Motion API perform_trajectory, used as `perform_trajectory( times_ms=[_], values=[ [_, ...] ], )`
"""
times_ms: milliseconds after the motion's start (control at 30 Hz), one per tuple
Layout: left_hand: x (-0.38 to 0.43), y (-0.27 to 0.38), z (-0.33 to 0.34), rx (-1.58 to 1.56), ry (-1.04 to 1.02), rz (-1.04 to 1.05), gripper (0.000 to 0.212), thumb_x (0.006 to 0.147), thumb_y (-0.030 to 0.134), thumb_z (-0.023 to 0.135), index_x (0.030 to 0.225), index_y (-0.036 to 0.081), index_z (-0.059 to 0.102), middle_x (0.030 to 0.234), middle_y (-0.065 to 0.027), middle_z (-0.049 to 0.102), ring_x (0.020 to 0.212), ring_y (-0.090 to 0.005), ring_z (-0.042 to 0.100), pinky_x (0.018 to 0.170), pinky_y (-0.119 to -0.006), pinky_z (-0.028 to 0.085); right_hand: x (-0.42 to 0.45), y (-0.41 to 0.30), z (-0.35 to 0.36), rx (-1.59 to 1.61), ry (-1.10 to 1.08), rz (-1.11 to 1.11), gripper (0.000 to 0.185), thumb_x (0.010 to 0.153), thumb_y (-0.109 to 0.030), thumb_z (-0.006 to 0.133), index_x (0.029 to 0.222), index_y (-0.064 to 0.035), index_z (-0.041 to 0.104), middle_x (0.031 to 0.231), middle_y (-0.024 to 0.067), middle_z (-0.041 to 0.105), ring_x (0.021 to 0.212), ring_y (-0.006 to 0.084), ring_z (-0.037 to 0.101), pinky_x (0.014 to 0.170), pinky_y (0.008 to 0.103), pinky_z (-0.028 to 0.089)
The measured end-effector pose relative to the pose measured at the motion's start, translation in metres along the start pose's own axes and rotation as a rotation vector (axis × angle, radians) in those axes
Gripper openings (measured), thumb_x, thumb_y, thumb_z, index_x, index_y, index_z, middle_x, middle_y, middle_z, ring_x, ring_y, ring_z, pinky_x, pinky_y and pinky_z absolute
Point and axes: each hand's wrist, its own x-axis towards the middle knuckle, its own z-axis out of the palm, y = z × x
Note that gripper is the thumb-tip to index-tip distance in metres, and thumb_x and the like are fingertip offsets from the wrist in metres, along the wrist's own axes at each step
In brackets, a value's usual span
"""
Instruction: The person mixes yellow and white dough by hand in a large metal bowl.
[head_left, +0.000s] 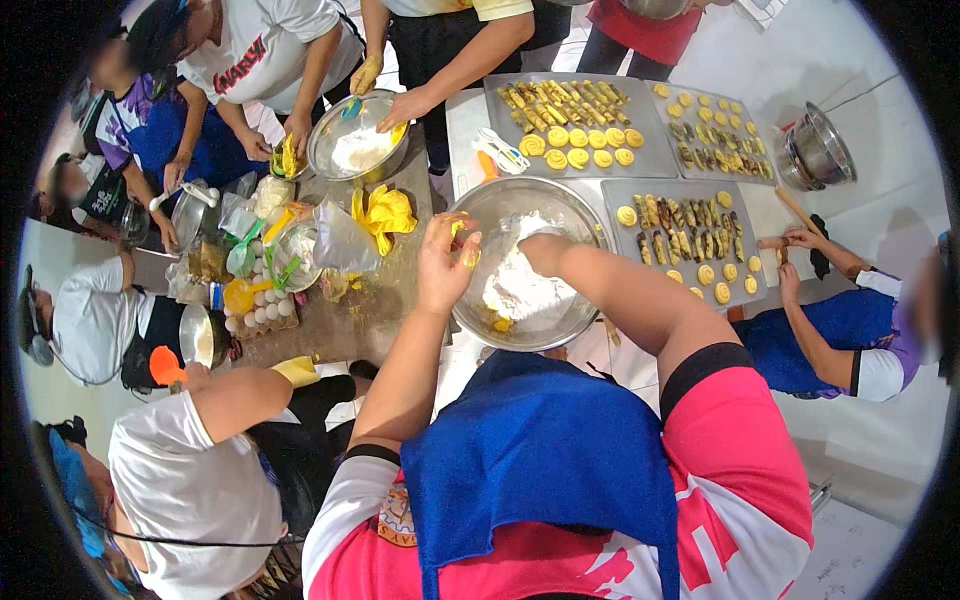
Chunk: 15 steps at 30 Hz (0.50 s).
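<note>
A large stainless steel mixing bowl (574, 319) stands before me, holding a heap of white flour (517, 289). Some yellow dough (501, 324) clings to its near left wall. My right hand (546, 255) reaches into the flour, its fingers hidden there, so whether they grip anything cannot be seen. At the bowl's left rim, my left hand (450, 259) is raised with thumb and fingers apart. Yellow dough sticks to its fingertips, and nothing is held in it.
Trays (641, 161) of dough spirals and rolled strips lie beyond and right. An electric hand mixer (501, 152) sits behind the bowl. Leftward, a table (375, 315) carries eggs (266, 311) and yellow dough (384, 216). Co-workers stand around; one works in another bowl (319, 142).
</note>
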Motion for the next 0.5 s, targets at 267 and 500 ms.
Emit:
perform_trajectory(
  times_ms=[267,500],
  values=[
    [-0.002,-0.008,0.001,-0.109,0.086,-0.013,0.014,0.078,0.011,0.062,0.089,0.002,0.06,0.094,-0.0081,0.056,0.068,-0.0153,0.052,0.058,-0.026,0.044,0.001,-0.003,-0.004,-0.303,-0.158,-0.014,0.04,0.075,-0.019,0.059,0.109,0.0005,0.057,0.107,0.0198,0.059,0.104,0.0291,0.056,0.088,0.0372,0.044],
    [-0.006,-0.006,-0.001,-0.173,0.14,0.011,0.011,0.079,0.007,0.06,0.088,0.001,0.059,0.091,-0.007,0.055,0.069,-0.0141,0.054,0.06,-0.025,0.046,0.013,-0.03,0.04,0.254,-0.106,0.191,0.058,0.069,-0.022,0.062,0.12,0.0027,0.05,0.113,0.0239,0.056,0.107,0.0291,0.055,0.09,0.0327,0.043]
  ],
)
